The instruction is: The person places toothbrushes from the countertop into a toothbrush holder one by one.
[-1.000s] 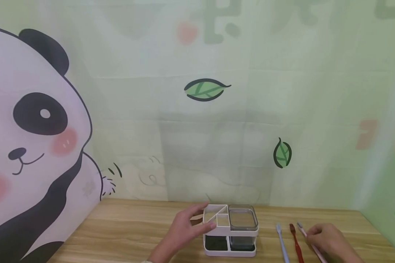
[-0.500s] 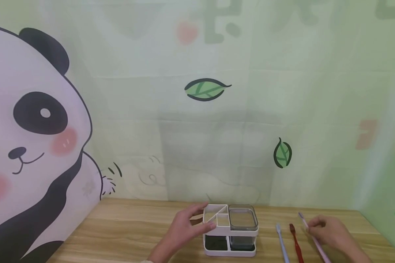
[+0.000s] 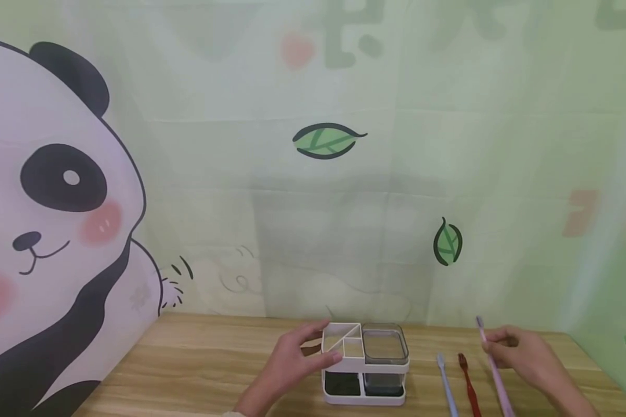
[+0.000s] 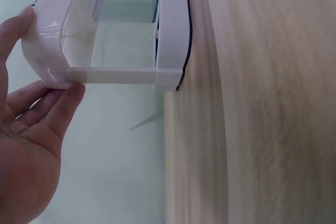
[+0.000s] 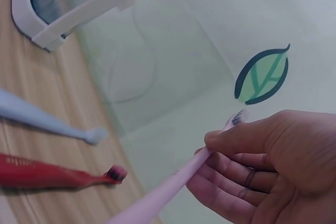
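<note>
Between thumb and fingers, my right hand (image 3: 521,356) pinches a pink toothbrush (image 3: 495,376) near its neck. Its bristle head points up and away, and in the right wrist view the pink handle (image 5: 163,195) slants down to the lower left. My left hand (image 3: 291,356) grips the upper left side of a white toothbrush holder (image 3: 386,368), thumb in front and fingers behind. The holder has a divided top tray, a clear grey cup (image 3: 386,344) on its right and a base with dark pads. In the left wrist view the fingertips press the white upper tray (image 4: 44,40).
A blue toothbrush (image 3: 447,385) and a red toothbrush (image 3: 469,385) lie side by side on the wooden table (image 3: 188,365), between the holder and my right hand. Behind the table hangs a green backdrop (image 3: 214,174) printed with a panda and leaves.
My right hand has raised the pink toothbrush; its head now stands higher and the brush is more upright. The left hand keeps its grip on the holder.
</note>
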`<state>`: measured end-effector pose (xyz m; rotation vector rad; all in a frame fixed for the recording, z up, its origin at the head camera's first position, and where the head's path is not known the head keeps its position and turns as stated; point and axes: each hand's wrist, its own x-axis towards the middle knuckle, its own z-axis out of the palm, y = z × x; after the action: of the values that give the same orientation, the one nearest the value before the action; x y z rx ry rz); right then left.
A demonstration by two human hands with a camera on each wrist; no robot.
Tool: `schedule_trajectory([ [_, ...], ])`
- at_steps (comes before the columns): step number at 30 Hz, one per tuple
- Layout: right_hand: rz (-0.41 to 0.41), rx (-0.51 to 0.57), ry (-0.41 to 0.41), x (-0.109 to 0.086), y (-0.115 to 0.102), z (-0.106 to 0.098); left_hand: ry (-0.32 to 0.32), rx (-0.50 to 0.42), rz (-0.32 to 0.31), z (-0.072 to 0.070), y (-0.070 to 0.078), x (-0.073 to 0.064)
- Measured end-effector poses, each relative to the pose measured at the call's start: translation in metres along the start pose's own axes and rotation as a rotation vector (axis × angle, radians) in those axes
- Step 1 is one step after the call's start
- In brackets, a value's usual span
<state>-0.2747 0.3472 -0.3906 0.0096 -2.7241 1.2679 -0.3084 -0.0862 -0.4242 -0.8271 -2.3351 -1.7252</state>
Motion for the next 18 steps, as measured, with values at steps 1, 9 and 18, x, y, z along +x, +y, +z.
schedule_trajectory([
  [1, -0.001, 0.002, 0.003, -0.001, -0.002, -0.001, 0.001, 0.003, 0.000, 0.000, 0.000, 0.000],
  [9, 0.014, -0.003, 0.066, -0.002, -0.025, -0.008, 0.005, -0.013, 0.002, 0.000, -0.001, 0.000],
  [18, -0.025, 0.027, 0.161, -0.013, -0.045, -0.009, 0.003, -0.057, 0.004, 0.001, 0.000, -0.001],
])
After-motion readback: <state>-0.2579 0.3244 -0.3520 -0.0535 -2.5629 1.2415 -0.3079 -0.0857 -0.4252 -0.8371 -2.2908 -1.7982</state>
